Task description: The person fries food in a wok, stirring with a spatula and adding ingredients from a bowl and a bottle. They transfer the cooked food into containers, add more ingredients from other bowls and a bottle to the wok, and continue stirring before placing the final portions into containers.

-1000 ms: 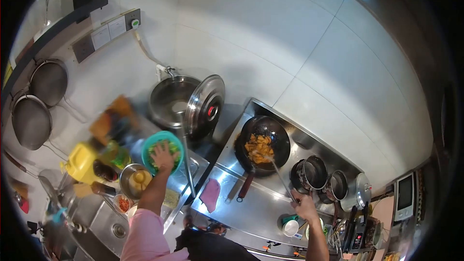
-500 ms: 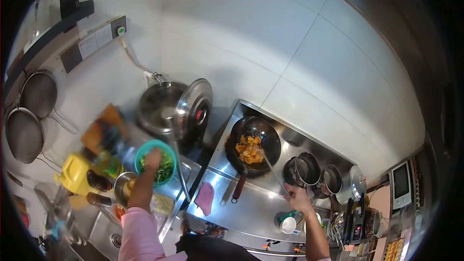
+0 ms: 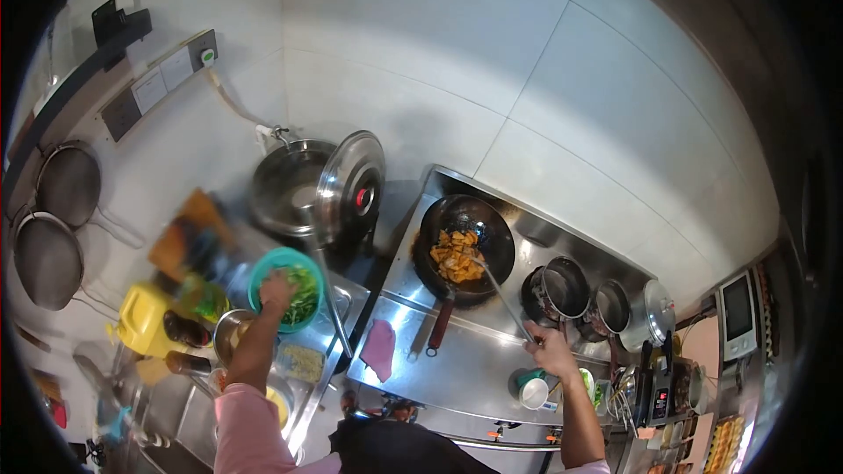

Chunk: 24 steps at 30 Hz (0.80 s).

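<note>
My left hand (image 3: 277, 290) reaches into a teal basin (image 3: 261, 265) of green leafy vegetables (image 3: 304, 297). It is at the basin's left side, and its fingers are blurred and partly hidden. My right hand (image 3: 551, 351) is closed around the handle of a long-handled metal cooking utensil (image 3: 505, 298). The utensil's far end lies among orange-brown pieces of food (image 3: 457, 256) in a dark wok (image 3: 492, 226), so its head is hard to make out. The wok sits on the steel stove, its wooden handle (image 3: 441, 325) pointing toward me.
A steel pot (image 3: 274, 197) with a tilted lid (image 3: 353, 184) stands behind the basin. Dark saucepans (image 3: 565, 288) are right of the wok. A pink cloth (image 3: 378, 349) and a white cup (image 3: 533, 393) lie at the stove's front. A yellow jug (image 3: 140, 318) stands left.
The view has shifted slightly. My left hand has moved a little toward the basin's left side, uncovering more greens. My right hand still grips the utensil, whose end stays in the food.
</note>
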Available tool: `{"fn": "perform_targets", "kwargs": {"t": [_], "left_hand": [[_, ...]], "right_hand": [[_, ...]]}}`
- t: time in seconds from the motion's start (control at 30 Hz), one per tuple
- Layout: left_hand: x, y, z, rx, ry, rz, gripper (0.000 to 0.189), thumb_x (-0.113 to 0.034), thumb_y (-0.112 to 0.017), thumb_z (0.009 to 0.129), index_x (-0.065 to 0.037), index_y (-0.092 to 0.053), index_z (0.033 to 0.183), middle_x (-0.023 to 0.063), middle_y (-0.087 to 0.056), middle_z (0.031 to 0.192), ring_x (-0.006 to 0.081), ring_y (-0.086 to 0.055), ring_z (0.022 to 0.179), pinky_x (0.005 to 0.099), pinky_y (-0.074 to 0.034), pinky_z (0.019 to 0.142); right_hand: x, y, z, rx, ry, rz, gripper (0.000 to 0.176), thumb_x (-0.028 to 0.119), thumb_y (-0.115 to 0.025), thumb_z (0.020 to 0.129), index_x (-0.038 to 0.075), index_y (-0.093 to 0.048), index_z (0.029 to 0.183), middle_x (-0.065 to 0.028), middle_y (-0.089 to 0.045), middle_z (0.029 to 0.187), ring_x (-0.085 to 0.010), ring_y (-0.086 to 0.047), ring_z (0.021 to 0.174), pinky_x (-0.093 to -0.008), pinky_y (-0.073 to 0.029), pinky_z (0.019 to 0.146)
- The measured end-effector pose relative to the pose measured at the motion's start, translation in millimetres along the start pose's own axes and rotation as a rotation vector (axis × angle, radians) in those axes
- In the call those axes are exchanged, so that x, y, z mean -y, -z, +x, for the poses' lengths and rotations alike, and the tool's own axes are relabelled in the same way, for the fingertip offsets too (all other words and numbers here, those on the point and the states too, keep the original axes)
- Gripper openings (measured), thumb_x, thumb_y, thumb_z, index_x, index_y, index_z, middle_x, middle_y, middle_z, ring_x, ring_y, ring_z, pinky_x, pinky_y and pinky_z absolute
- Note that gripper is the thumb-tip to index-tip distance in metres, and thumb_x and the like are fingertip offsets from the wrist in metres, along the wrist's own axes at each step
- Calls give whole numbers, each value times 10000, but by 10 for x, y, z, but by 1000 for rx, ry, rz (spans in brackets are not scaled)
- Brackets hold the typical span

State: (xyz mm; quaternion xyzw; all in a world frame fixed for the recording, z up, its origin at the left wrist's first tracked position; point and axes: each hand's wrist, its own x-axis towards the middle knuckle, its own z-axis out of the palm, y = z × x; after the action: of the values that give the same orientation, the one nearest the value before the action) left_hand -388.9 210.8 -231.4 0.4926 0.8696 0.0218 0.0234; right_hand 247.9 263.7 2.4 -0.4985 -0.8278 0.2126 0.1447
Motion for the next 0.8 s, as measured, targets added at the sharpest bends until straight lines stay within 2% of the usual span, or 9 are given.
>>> {"fn": "perform_targets", "kwargs": {"t": [0.13,0.3,0.4,0.5,0.6,0.63,0.73,0.77,0.8], "left_hand": [[-56,-88,125,72,-26,-46,375,-318,-593,900,-98,-554,1202,197,-607,1190,387,-681,939,504,-542,826],[103,189,192,93,-20,-155,322,-303,-558,926,-72,-594,1147,243,-680,1046,403,-666,961,519,-521,831],[12,686,9,129,45,-336,347,-294,-545,937,-25,-580,1154,278,-665,1029,445,-636,992,538,-485,868],[101,613,-33,44,17,-436,423,-331,-526,954,13,-562,1197,292,-650,1062,457,-627,1000,532,-471,890],[276,240,74,18,22,-686,495,-356,-517,963,39,-530,1263,319,-627,1097,463,-617,1022,520,-467,899],[296,137,107,-119,-50,-645,531,-384,-524,968,40,-521,1287,283,-651,1062,411,-648,963,482,-500,838],[-299,1113,-294,161,173,-981,541,-404,-533,972,28,-519,1297,215,-657,996,314,-650,835,423,-531,652],[-218,843,-171,109,45,-1055,523,-429,-529,979,-3,-530,1282,98,-602,822,177,-571,630,311,-457,455],[-279,847,-154,164,78,-1124,498,-427,-530,980,-15,-536,1261,71,-572,777,154,-538,582,291,-423,429]], "right_hand": [[291,138,10,121,-296,173,542,84,-672,819,1,-567,1345,-50,-608,676,-99,-520,495,-294,-454,516],[463,313,-46,26,-274,108,447,79,-640,817,38,-638,1263,-94,-600,659,-171,-521,498,-339,-461,545],[450,345,-15,146,-209,-74,456,103,-666,799,30,-626,1247,-279,-675,955,-406,-677,902,-431,-515,820],[347,20,58,179,-158,-145,332,94,-652,789,29,-666,1114,-278,-669,893,-441,-655,886,-506,-510,813],[73,-615,348,130,-224,-238,397,128,-619,801,85,-626,1195,-245,-680,878,-433,-661,841,-531,-521,770],[-14,-773,422,114,-247,-268,419,140,-608,804,104,-613,1222,-235,-684,873,-431,-663,826,-540,-525,755],[-152,-962,587,-12,-298,-207,471,137,-594,812,121,-581,1283,-224,-690,868,-415,-675,834,-549,-528,736],[-184,-994,634,-35,-316,-204,473,133,-589,816,117,-573,1289,-221,-691,864,-413,-676,831,-545,-529,735],[-220,-1027,666,-56,-336,-200,476,129,-583,819,112,-565,1294,-217,-691,859,-412,-677,829,-541,-530,734]]}}
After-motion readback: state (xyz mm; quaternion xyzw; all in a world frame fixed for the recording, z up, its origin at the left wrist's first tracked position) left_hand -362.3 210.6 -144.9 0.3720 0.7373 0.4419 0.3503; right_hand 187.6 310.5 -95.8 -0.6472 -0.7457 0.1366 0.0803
